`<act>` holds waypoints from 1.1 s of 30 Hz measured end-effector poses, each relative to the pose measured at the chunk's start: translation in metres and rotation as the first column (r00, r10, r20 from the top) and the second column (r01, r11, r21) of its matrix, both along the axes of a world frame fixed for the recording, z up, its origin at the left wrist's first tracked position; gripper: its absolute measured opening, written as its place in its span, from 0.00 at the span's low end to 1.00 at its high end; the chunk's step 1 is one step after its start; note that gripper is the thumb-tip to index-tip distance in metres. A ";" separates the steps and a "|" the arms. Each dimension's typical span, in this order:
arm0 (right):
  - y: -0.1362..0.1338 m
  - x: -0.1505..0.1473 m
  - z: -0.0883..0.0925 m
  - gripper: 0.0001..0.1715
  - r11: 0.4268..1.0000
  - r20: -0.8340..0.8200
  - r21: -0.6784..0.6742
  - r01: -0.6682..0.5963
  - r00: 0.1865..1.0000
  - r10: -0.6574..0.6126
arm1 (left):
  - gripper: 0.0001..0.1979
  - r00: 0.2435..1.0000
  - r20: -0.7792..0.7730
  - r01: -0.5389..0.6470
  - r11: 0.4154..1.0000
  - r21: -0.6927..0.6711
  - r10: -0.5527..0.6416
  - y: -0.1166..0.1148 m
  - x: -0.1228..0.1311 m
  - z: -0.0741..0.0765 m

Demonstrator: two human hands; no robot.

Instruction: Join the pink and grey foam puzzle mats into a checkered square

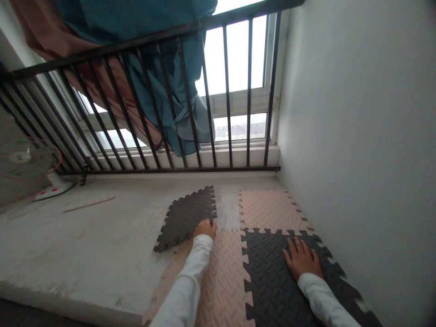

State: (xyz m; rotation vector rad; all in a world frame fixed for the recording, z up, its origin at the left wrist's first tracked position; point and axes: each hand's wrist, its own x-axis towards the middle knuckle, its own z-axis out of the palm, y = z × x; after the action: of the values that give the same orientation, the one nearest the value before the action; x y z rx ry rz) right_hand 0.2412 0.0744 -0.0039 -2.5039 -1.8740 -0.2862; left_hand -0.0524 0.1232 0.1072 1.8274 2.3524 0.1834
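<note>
My left hand (205, 229) grips the near right corner of a loose dark grey foam mat tile (189, 215) with toothed edges. That tile sits at an angle, overlapping the far edge of a pink foam tile (226, 268). With fingers spread, my right hand (303, 260) lies flat on a black foam tile (269, 277). Another pink foam tile (272, 209) adjoins the black one on its far side, along the wall. Between the loose tile and the far pink tile a strip of bare floor (228, 206) shows.
A black metal railing (177, 170) runs across the back, before a window and hanging blue and pink curtains (170, 91). The white wall (357, 136) rises on the right. At left stand a fan (56, 181) and a thin wooden strip (89, 204) on the pale floor (102, 245).
</note>
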 end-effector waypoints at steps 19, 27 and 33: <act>-0.002 -0.001 -0.003 0.28 0.998 -0.044 0.058 -0.026 0.999 0.028 | 0.19 0.970 -0.034 0.241 0.970 -0.029 -0.242 0.033 0.088 -0.060; -0.003 -0.002 0.001 0.28 0.998 -0.052 0.066 -0.021 0.998 0.025 | 0.18 0.964 -0.058 0.259 0.966 -0.011 -0.259 0.031 0.083 -0.062; -0.004 -0.002 0.001 0.28 0.997 -0.060 0.066 -0.029 0.998 0.033 | 0.18 0.963 -0.073 0.260 0.966 0.001 -0.259 0.023 0.076 -0.065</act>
State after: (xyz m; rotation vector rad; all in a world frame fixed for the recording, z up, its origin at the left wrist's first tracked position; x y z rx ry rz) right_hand 0.2387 0.0708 -0.0027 -2.4109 -1.8480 -0.2625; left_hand 0.0237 0.1460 0.0418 2.1578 2.1296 0.0994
